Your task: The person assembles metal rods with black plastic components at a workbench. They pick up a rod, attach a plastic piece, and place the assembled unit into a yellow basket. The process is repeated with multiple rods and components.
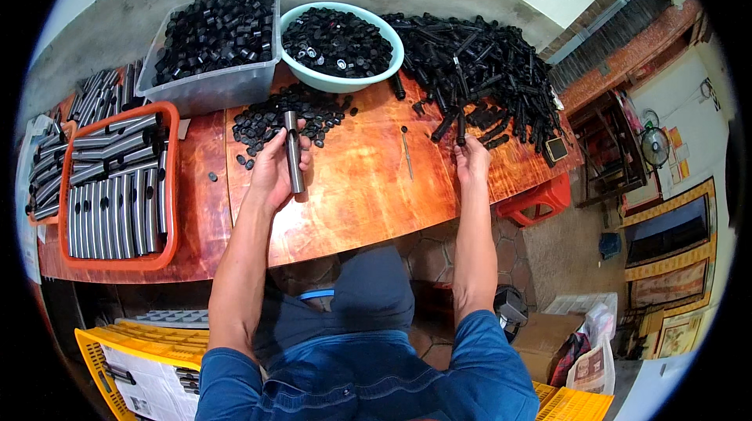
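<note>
The left hand (276, 170) is closed around a shiny metal tube (294, 152), held standing up over the wooden table (360, 186). At its 3 o'clock, the right hand (472, 161) pinches a small black stick (460, 128) with its fingertips. Little black caps (282, 119) lie just past the tube at 12 o'clock, and a big heap of black sticks (478, 68) sits beyond the right hand.

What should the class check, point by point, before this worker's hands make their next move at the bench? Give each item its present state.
1. Left hand grips the grey metal tube firmly: ok.
2. Tube held upright over the wooden table: ok.
3. Right hand has a black part from the pile of black rods: ok.
4. Loose black caps lie near the left hand: ok.
5. Tube's top end already capped: cannot tell.
</note>
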{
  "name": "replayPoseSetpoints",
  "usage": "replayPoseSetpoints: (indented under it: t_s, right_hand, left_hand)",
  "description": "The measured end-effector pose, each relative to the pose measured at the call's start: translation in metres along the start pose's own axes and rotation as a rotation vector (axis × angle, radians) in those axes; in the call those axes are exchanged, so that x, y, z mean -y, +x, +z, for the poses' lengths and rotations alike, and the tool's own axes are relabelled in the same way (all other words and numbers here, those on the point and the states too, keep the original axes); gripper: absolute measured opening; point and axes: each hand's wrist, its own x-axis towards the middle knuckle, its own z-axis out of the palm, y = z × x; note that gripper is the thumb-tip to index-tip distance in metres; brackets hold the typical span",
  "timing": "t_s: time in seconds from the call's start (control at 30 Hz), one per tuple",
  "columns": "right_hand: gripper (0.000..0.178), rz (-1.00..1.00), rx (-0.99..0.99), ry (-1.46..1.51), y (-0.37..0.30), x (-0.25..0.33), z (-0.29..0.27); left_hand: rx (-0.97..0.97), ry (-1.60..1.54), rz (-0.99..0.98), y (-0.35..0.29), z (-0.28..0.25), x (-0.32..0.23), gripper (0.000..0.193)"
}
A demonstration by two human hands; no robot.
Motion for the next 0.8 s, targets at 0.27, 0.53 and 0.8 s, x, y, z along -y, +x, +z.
replayPoseSetpoints:
  t_s: [0.27, 0.53, 0.8]
  right_hand:
    - [0.037, 0.055, 0.483, -0.052, -0.097, -0.014, 0.055]
    - [0.038, 0.039, 0.725, -0.425, -0.179, -0.063, 0.112]
    - [0.031, -0.255, 0.732, -0.690, -0.190, -0.089, 0.139]
  left_hand:
    - [-0.063, 0.189, 0.120, -0.007, 0.003, 0.000, 0.031]
    - [-0.087, 0.228, 0.185, -0.007, 0.010, 0.000, 0.032]
    - [-0.198, 0.162, 0.342, -0.006, 0.004, -0.012, 0.027]
